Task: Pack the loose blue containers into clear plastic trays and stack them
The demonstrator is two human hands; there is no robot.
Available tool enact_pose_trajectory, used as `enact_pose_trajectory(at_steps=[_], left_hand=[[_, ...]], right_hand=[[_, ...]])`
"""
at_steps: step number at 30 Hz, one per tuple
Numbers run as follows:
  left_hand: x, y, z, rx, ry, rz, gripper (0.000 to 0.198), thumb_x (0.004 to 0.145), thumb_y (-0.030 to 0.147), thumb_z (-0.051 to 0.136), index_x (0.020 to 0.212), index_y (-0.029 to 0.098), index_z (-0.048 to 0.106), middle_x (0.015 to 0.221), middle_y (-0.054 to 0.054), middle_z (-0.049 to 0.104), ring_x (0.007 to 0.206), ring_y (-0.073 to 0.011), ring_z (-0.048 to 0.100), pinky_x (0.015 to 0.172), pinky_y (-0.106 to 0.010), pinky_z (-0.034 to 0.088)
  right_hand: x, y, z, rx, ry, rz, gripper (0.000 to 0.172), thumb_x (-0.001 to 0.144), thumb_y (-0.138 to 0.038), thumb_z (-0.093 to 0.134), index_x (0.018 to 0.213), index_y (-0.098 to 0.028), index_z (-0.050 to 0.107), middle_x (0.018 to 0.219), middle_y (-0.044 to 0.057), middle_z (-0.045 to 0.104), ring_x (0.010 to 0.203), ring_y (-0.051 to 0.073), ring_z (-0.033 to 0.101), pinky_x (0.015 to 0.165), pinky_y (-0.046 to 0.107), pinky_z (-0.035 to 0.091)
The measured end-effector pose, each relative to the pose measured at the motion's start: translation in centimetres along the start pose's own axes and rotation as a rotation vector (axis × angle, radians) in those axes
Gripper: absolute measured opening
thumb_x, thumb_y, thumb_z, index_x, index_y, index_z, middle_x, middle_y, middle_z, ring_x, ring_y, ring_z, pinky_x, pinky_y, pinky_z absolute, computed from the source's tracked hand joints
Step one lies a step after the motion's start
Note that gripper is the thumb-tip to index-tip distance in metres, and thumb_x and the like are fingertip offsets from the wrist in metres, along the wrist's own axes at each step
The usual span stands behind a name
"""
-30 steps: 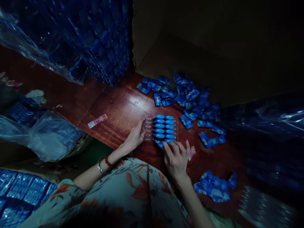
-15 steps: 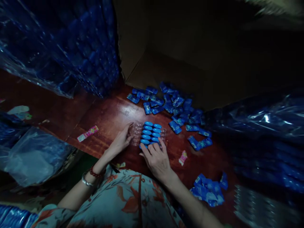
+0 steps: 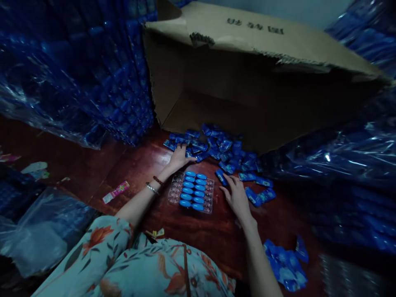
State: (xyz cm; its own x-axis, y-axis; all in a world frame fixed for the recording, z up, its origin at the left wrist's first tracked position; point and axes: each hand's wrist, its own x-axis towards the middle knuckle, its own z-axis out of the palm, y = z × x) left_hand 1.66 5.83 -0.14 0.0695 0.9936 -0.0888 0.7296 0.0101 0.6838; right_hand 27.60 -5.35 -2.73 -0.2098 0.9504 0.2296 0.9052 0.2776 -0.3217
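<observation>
A clear plastic tray (image 3: 175,189) lies on the red-brown table, with two columns of bright blue oval pieces (image 3: 186,190) in its middle. Beyond it, my left hand (image 3: 180,157) reaches over the near left part of a pile of small blue packets (image 3: 224,145), fingers apart; whether it touches one is hard to see. To the right of the tray, my right hand (image 3: 235,193) has its fingertips at a single blue packet (image 3: 220,177), thumb apart from the fingers.
A large open cardboard box (image 3: 262,33) stands behind the pile. Wrapped blue stacks (image 3: 123,74) rise at left and right. Pink wrapper (image 3: 116,192) lies left, more blue packets (image 3: 286,264) front right, and a plastic bag (image 3: 40,235) lower left.
Both hands have left the tray: my left hand moved forward to the pile, my right hand forward and right to a packet. The view has tilted up, showing more of the box.
</observation>
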Motion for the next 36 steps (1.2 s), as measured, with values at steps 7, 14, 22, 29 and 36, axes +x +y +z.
enact_pose_trajectory(at_steps=[7, 14, 22, 29, 36], left_hand=[[-0.1, -1.2, -0.1, -0.121, -0.054, 0.057, 0.054, 0.063, 0.024, 0.075, 0.109, 0.014, 0.049, 0.099, -0.007, 0.056, 0.089, -0.0205, 0.056, 0.082, -0.032, 0.045], [-5.8, -4.9, -3.2, -0.624, 0.126, -0.032, 0.032, 0.071, 0.036, 0.059, 0.094, 0.018, 0.046, 0.087, 0.0, 0.057, 0.08, -0.0135, 0.056, 0.075, -0.028, 0.047], [-9.7, -4.9, -2.5, -0.668, 0.183, -0.103, 0.041, 0.07, 0.042, 0.062, 0.1, 0.016, 0.051, 0.09, -0.003, 0.061, 0.086, -0.015, 0.058, 0.079, -0.027, 0.047], [-10.0, -6.1, -2.2, -0.475, 0.058, 0.026, 0.042, 0.073, 0.032, 0.065, 0.111, 0.015, 0.058, 0.106, -0.008, 0.055, 0.092, -0.0187, 0.058, 0.081, -0.033, 0.048], [-10.8, -6.2, -2.4, -0.258, 0.157, 0.188, 0.033, 0.08, 0.026, 0.061, 0.112, 0.019, 0.061, 0.11, -0.008, 0.054, 0.102, -0.02, 0.055, 0.09, -0.036, 0.046]], right_hand=[[-2.3, -1.8, 0.4, 0.031, 0.058, 0.071, 0.039, 0.093, -0.031, 0.035, 0.123, -0.014, 0.051, 0.101, 0.014, 0.058, 0.091, 0.023, 0.053, 0.082, 0.04, 0.045], [-4.2, -2.1, -0.6, 0.474, 0.083, 0.573, 0.04, 0.086, -0.047, 0.042, 0.108, -0.017, 0.058, 0.085, 0.006, 0.063, 0.07, 0.017, 0.057, 0.066, 0.03, 0.047], [-3.5, -1.9, -0.7, 0.873, 0.067, 0.824, 0.06, 0.072, -0.055, 0.059, 0.116, -0.015, 0.056, 0.068, 0.0, 0.058, 0.053, 0.013, 0.053, 0.051, 0.027, 0.045], [-3.6, -2.2, 0.0, 0.807, 0.115, 0.806, 0.062, 0.061, -0.053, 0.071, 0.11, -0.017, 0.06, 0.071, -0.002, 0.057, 0.056, 0.011, 0.049, 0.058, 0.027, 0.045], [-4.4, -2.3, 0.6, 0.726, 0.099, 0.77, 0.051, 0.069, -0.052, 0.064, 0.106, -0.018, 0.057, 0.061, -0.005, 0.05, 0.055, 0.011, 0.046, 0.054, 0.024, 0.039]])
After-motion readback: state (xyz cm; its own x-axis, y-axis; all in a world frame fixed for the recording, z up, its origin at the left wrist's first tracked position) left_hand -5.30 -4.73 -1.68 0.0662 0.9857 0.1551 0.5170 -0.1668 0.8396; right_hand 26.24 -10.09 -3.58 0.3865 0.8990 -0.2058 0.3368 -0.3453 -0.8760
